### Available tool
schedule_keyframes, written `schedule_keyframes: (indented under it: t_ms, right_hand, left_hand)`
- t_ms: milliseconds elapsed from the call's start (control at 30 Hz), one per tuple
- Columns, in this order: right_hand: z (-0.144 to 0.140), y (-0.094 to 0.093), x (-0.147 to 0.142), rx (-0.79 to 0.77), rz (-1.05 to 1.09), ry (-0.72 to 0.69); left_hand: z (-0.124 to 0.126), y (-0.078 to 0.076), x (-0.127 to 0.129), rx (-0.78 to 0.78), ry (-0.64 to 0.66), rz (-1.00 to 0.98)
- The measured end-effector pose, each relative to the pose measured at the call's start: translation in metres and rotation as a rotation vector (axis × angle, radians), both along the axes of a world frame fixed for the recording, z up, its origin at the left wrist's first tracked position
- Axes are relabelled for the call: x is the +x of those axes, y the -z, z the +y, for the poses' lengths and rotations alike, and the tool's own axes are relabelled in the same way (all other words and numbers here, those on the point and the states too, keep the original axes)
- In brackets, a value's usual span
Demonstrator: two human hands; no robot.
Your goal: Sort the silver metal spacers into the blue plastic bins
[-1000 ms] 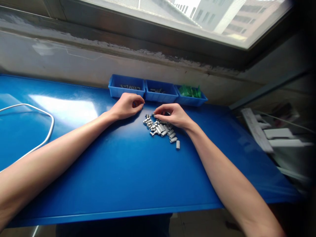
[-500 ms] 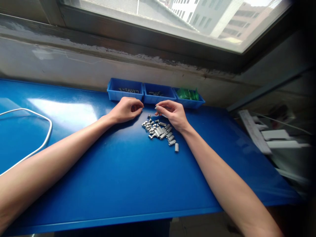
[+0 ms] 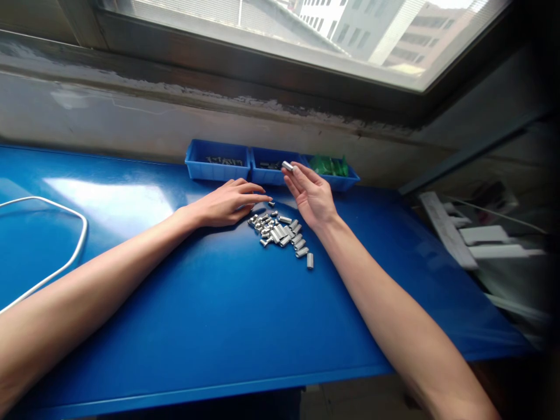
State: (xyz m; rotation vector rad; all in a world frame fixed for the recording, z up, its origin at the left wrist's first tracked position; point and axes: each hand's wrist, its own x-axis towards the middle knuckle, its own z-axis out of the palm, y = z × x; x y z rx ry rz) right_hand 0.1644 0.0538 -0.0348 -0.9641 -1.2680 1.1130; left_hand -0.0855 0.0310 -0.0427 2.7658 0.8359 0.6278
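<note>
A pile of several small silver metal sleeves (image 3: 280,230) lies on the blue table (image 3: 210,303). My left hand (image 3: 230,203) rests flat on the table just left of the pile, fingers stretched out toward it and holding nothing. My right hand (image 3: 311,195) is raised behind the pile with its fingers mostly extended. One metal sleeve (image 3: 287,165) sits at the tips of its thumb and forefinger, in front of the middle blue bin (image 3: 271,173).
Three blue bins stand in a row by the wall: the left bin (image 3: 216,167) and the middle one hold small metal parts, the right bin (image 3: 339,175) green pieces. A white cable (image 3: 65,265) loops at the far left. White parts (image 3: 468,239) lie past the table's right edge.
My right hand picked one sleeve from the pile and lifted it toward the bins. My left hand opened from a loose fist and laid its fingers flat beside the pile.
</note>
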Motion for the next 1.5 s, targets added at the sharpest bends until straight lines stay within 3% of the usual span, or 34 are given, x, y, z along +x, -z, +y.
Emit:
schedule_keyframes:
  t_ms: [233, 467, 600, 700, 767, 1033, 1300, 1500]
  right_hand:
    - [-0.001, -0.003, 0.002, 0.069, -0.009, -0.056]
    - [-0.002, 0.002, 0.001, 0.169, -0.136, -0.034]
    - [-0.007, 0.005, 0.003, 0.250, -0.452, 0.033]
    - [-0.011, 0.007, 0.002, 0.354, -0.745, -0.045]
    - [-0.012, 0.009, 0.000, 0.394, -0.812, -0.102]
    - [-0.015, 0.008, -0.004, 0.281, -0.622, -0.131]
    - [-0.018, 0.007, -0.008, 0.125, -0.387, -0.250]
    - [-0.016, 0.007, -0.007, 0.052, -0.284, -0.193]
  left_hand:
    - [0.000, -0.003, 0.002, -0.041, 0.017, 0.175]
    - [0.001, 0.003, 0.001, 0.047, 0.011, 0.043]
    - [0.003, 0.009, -0.001, 0.109, -0.032, -0.049]
    - [0.004, 0.010, -0.001, 0.110, -0.064, -0.089]
    - [0.004, 0.011, 0.000, 0.109, -0.099, -0.112]
    - [0.003, 0.008, 0.002, 0.066, -0.128, -0.111]
    - [0.005, 0.008, -0.001, 0.021, -0.098, -0.211]
    - [0.012, 0.013, -0.003, -0.004, -0.148, -0.282]
